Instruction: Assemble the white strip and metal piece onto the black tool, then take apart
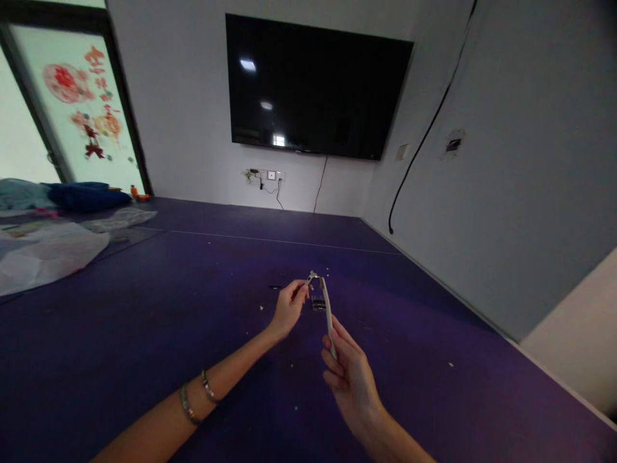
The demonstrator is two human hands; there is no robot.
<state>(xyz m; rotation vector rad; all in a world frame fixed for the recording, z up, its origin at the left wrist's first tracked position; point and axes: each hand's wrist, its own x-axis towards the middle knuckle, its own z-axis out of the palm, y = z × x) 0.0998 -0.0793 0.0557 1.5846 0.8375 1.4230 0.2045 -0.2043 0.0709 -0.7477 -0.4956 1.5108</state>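
Observation:
My right hand [349, 370] grips the lower end of a slim off-white handle-like piece [328, 305], which stands nearly upright. At its top a short, light grey jointed part [313, 276] bends over to the left. With thumb and fingers closed, my left hand [290, 308] pinches the end of that jointed part. The exact kind of object is too small to tell. Just beneath it, between my hands, a small dark and clear rectangular item [319, 303] shows, partly behind the handle. A thin black piece [274, 287] lies on the purple floor [216, 347] left of my left hand.
Small white scraps [261, 308] are scattered around. Clear plastic sheeting [53, 251] and dark blue cloth [89, 196] lie at the far left. A television [318, 87] hangs on the back wall; a black cable [427, 128] dangles along the right wall.

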